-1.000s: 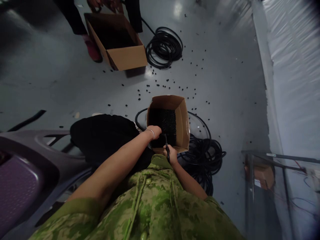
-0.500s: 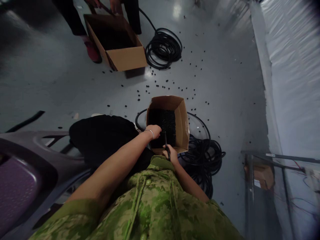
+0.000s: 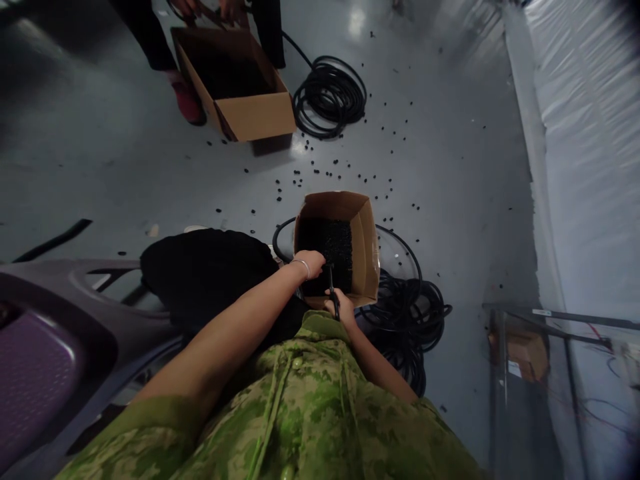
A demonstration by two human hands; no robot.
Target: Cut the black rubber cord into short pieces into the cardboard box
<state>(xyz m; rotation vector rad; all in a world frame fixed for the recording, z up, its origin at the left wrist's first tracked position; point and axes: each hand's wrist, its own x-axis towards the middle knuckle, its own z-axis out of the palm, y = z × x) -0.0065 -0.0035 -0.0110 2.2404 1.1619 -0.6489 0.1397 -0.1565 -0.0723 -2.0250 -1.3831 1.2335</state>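
Observation:
In front of me stands a cardboard box (image 3: 369, 260) with many small black pieces (image 3: 339, 240) inside. Over its near left part, my left hand (image 3: 311, 263) is closed, apparently around a black hose (image 3: 277, 235) that loops in past the box's left side; the gripped stretch is mostly hidden. My right hand (image 3: 342, 304), low at the box's near edge, is wrapped round the dark handles of scissors (image 3: 332, 285). Their blades point away from me, with the tips beside my left fingers, close to a short dark end.
A hose coil (image 3: 413, 310) lies right of the box, another coil (image 3: 330, 97) farther off. Beyond, a person's hands (image 3: 230, 12) work over a larger cardboard box (image 3: 255, 117). Small black bits dot the floor (image 3: 450, 200). A purple-seated chair (image 3: 40, 380) stands left.
Both my hands stay nearly in place, with the scissors still at my left fingers. The view has shifted slightly. The other person's hands have moved a little above the far box.

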